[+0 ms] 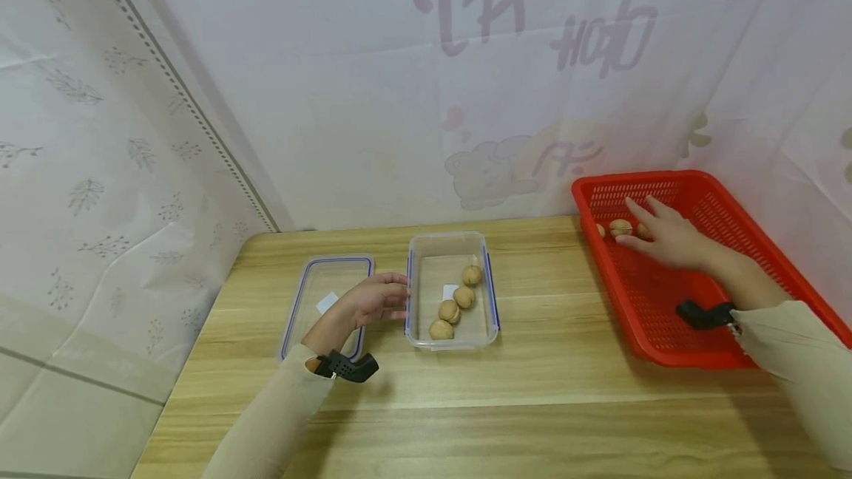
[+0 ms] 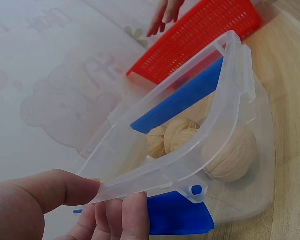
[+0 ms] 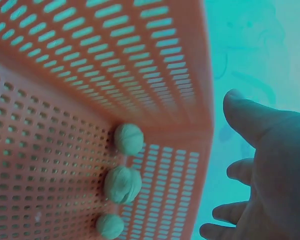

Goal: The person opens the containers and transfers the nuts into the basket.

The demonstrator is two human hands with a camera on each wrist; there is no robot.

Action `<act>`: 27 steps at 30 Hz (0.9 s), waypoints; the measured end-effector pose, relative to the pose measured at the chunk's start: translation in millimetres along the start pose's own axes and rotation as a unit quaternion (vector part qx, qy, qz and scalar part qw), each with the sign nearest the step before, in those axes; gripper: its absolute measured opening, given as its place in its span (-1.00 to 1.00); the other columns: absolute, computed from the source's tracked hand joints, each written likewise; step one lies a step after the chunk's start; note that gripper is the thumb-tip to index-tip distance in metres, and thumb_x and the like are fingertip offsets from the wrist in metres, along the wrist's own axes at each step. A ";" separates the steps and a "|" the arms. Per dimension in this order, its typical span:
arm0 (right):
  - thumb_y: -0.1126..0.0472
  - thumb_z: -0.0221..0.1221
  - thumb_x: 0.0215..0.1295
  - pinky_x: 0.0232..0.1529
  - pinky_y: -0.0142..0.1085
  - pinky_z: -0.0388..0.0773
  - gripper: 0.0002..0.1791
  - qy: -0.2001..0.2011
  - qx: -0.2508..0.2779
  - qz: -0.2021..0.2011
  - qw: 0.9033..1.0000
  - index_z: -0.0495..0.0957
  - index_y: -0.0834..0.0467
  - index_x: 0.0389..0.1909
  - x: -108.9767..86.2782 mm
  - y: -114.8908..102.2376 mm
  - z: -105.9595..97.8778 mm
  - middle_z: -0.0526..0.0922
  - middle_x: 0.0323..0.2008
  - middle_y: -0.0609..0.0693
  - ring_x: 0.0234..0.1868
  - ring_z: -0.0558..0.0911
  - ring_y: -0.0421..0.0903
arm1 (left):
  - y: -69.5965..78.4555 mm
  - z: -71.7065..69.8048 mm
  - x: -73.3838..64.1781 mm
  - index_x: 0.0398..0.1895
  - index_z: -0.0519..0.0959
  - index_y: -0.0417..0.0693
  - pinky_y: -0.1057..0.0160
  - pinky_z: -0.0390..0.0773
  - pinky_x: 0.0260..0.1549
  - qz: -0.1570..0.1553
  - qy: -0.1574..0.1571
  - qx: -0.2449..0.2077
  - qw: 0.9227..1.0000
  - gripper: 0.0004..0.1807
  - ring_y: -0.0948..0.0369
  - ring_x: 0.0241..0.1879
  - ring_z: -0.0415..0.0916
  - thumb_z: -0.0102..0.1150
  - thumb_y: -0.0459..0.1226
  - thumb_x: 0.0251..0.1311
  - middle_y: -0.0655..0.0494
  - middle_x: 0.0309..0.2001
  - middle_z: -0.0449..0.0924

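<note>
A clear plastic food container [image 1: 431, 266] with blue side clips stands on the table, and several walnuts [image 1: 449, 311] lie in a slanting row inside. My left hand [image 1: 376, 299] is at its left side; the left wrist view shows thumb and fingers [image 2: 135, 215] pinching the rim above a blue clip. My right hand [image 1: 672, 239] hovers over the far part of a red plastic basket [image 1: 629, 294], fingers spread, nothing held. Walnuts [image 1: 620, 227] sit along the basket's far left end, partly hidden by this hand in the head view; three walnuts [image 3: 122, 184] show in the right wrist view.
A clear lid [image 1: 339, 272] with a blue seal lies on the wooden table [image 1: 439, 420], left of the container, partly under my left wrist. Small white paper pieces show at the lid and container. Printed cloth [image 1: 359, 94] hangs behind the table's back edge.
</note>
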State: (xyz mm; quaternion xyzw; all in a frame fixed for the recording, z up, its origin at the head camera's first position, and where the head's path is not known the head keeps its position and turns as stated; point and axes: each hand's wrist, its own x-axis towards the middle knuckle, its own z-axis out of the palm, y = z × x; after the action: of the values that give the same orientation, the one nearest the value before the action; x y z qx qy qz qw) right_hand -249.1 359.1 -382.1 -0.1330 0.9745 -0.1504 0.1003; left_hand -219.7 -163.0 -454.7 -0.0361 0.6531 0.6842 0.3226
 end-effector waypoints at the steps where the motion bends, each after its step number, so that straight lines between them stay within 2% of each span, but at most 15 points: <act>1: -0.16 0.10 0.51 0.24 0.63 -0.04 -0.02 0.000 -0.001 -0.003 1.000 -0.16 0.33 0.59 -0.6 -2.6 0.2 -0.18 0.44 0.67 0.37 -0.05 0.72 | -0.2 -0.2 0.1 0.14 0.33 -0.38 0.29 0.74 -0.23 0.000 0.000 0.001 1.000 -0.70 0.26 -0.30 0.49 0.00 -0.46 0.40 0.10 -0.30 0.48; 9: -0.15 0.15 0.48 0.28 0.62 -0.12 -0.01 -0.004 0.008 -0.026 1.000 -0.17 0.25 0.61 -1.5 -26.2 1.3 -0.20 0.49 0.59 0.44 -0.10 0.63 | -1.8 -1.0 0.6 0.14 0.35 -0.36 0.28 0.74 -0.20 -0.001 0.000 0.003 1.000 -0.71 0.27 -0.30 0.50 0.00 -0.45 0.42 0.10 -0.30 0.50; 19: -0.12 0.19 0.46 0.39 0.51 -0.18 -0.02 -0.008 0.020 -0.060 0.998 -0.10 0.27 0.61 -4.4 -57.0 2.3 -0.17 0.52 0.53 0.48 -0.12 0.55 | -2.0 -0.9 1.1 0.14 0.35 -0.36 0.27 0.74 -0.20 -0.005 0.005 0.006 1.000 -0.71 0.26 -0.29 0.49 0.01 -0.45 0.40 0.10 -0.29 0.49; 24: -0.19 0.16 0.45 0.27 0.63 -0.11 0.00 -0.012 0.004 -0.071 0.997 -0.13 0.18 0.63 -4.8 -72.4 3.5 -0.15 0.54 0.47 0.50 -0.09 0.52 | -1.9 -1.0 1.4 0.13 0.35 -0.34 0.28 0.74 -0.21 -0.005 0.007 0.005 1.000 -0.71 0.26 -0.29 0.49 0.01 -0.45 0.40 0.09 -0.29 0.49; 27: -0.22 0.15 0.44 0.27 0.63 -0.09 -0.01 -0.012 0.003 -0.081 0.997 -0.11 0.15 0.63 -4.8 -82.3 4.3 -0.15 0.56 0.43 0.51 -0.08 0.49 | -1.9 -1.0 1.6 0.13 0.36 -0.33 0.28 0.74 -0.21 -0.004 0.008 0.005 1.000 -0.72 0.26 -0.30 0.49 0.01 -0.45 0.39 0.09 -0.29 0.49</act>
State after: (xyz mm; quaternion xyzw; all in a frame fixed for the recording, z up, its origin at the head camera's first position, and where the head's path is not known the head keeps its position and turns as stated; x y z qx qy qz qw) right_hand -224.7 283.7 -359.1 -0.2132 0.9588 -0.1591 0.1001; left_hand -220.5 -163.3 -457.3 -0.0424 0.6587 0.6793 0.3207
